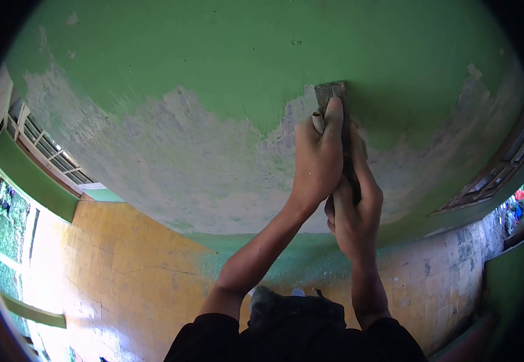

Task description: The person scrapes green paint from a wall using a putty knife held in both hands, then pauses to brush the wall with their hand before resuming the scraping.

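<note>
Both hands keep a clenched grip on one scraper [329, 92], which is pressed flat against the wall [214, 60] at the border between the green paint and the bare patch. In the left hand [317, 158] the fingers are wrapped around the upper part of the tool, and the index finger [334, 114] is stretched straight along the blade, almost to its top edge. The right hand [354, 214] sits just under and beside the left one, touching it, and it is closed around the lower part of the handle, with the knuckles turned to the camera. Both forearms rise from the bottom of the view and come together at the tool; the left one slopes from the left and the right one stands nearly upright. The sleeves near the shoulders are dark. The blade looks like a dull grey, worn, flat rectangle, and the handle is dark and mostly hidden by the fingers. The wall has smooth green paint above, while below it the surface is rough and patchy in grey and beige with ragged edges. The floor [123, 259] has yellow-orange tiles with thin cracks. A window with slats [51, 154] is on the left side of the wall.
</note>
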Action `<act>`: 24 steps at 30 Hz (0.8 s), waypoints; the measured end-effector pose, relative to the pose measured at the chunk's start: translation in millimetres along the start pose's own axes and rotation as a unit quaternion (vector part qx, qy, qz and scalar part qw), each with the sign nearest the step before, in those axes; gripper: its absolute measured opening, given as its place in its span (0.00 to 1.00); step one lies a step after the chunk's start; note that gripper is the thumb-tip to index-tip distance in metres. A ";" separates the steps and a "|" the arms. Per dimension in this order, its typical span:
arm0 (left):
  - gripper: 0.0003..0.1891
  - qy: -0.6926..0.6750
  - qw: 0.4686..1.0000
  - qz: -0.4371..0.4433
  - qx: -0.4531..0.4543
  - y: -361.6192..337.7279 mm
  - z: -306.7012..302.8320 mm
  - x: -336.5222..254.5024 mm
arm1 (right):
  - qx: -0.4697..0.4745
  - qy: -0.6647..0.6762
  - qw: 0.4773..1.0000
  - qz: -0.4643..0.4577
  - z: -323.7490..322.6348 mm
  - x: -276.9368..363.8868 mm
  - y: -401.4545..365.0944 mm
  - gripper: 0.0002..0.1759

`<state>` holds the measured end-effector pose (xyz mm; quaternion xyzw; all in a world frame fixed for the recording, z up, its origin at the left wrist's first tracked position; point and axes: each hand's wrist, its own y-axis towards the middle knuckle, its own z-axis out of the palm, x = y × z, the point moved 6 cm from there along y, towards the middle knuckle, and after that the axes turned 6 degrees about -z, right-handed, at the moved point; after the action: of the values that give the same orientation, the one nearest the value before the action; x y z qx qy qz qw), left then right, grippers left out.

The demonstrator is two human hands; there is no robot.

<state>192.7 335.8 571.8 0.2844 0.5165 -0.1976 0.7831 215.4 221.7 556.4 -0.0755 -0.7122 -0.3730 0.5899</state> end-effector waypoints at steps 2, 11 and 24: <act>0.22 0.000 1.000 0.003 -0.013 -1.5 0.1 -0.8 | -0.013 -0.014 1.000 -0.017 0.6 -1.5 -1.1 0.34; 0.22 -0.044 0.998 0.052 0.009 7.3 2.2 -30.4 | -0.014 -0.032 0.994 -0.106 9.2 -3.5 15.5 0.35; 0.23 0.079 0.903 -0.381 -0.184 -214.5 -166.3 233.0 | 0.216 0.131 0.886 0.388 35.3 -183.3 -191.6 0.41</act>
<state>37.9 277.1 254.7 -0.0683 0.6726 -0.3594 0.6433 136.4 168.5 306.4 -0.1671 -0.6055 0.0420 0.7770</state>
